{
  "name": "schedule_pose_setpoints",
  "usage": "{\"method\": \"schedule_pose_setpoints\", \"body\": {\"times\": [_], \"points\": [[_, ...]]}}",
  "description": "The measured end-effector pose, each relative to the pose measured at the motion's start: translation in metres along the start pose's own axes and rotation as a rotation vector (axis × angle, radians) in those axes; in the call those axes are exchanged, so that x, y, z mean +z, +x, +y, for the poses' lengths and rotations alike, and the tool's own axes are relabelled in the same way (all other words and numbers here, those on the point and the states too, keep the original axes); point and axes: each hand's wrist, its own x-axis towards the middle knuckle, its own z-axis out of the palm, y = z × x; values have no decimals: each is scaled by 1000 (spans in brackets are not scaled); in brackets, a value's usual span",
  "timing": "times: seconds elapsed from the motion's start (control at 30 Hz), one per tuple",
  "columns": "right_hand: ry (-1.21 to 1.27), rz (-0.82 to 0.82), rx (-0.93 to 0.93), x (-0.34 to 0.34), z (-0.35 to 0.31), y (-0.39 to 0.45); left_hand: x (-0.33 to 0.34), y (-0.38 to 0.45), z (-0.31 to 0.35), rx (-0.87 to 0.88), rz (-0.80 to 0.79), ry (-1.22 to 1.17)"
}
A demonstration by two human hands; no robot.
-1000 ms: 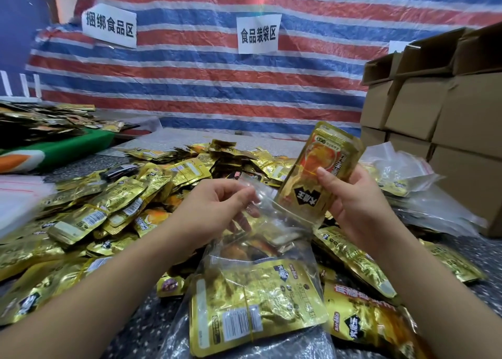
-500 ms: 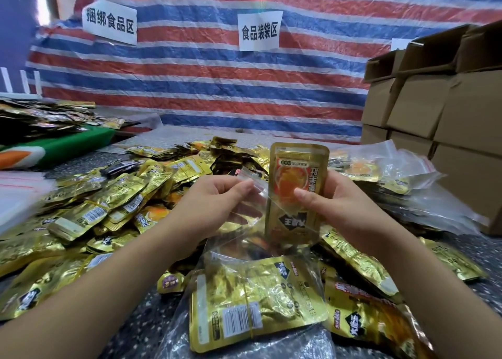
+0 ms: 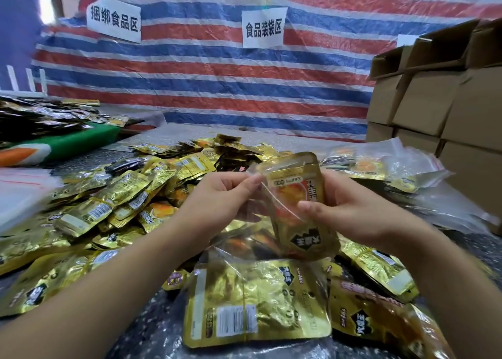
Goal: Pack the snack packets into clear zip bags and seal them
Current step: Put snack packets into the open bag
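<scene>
My left hand pinches the zip bag mouth open; my right hand grips a snack packet half inside it. I'd keep the mouth wide and push the packet straight down.

Bright, even light; foil glare, wide-angle bending, soft edges.

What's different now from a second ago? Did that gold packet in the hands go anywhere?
The right hand swung the gold packet from tilted beside the clear zip bag to upright and slid it down into the bag's mouth. The left hand kept pinching the bag's rim open. The loose packet pile and cardboard boxes stayed put.
</scene>
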Motion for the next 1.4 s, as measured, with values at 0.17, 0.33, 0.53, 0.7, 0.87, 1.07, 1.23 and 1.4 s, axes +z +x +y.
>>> {"method": "schedule_pose_setpoints", "body": {"times": [0.17, 0.33, 0.53, 0.7, 0.87, 1.07, 1.23, 1.4], "points": [[-108, 170, -33, 18, -1, 5, -1, 1, -1, 4, 29, -26], [-362, 74, -31, 3, -16, -4, 4, 0, -3, 53, 16, -18], [-465, 32, 4, 18, -18, 0, 4, -2, -3, 65, 36, 18], [-520, 223, -76, 23, -14, 2, 1, -3, 0, 67, 127, 21], [-653, 89, -78, 29, -13, 1, 2, -2, -1, 52, 167, 32], [-539, 77, -91, 32, -15, 1, 2, -4, -3, 32, 186, -28], [-586, 242, -129, 31, -14, 1, 2, -1, -2, 25, 206, -160], [-633, 573, -397, 28, -13, 2, 3, 0, 8, 48, 166, -349]]}}
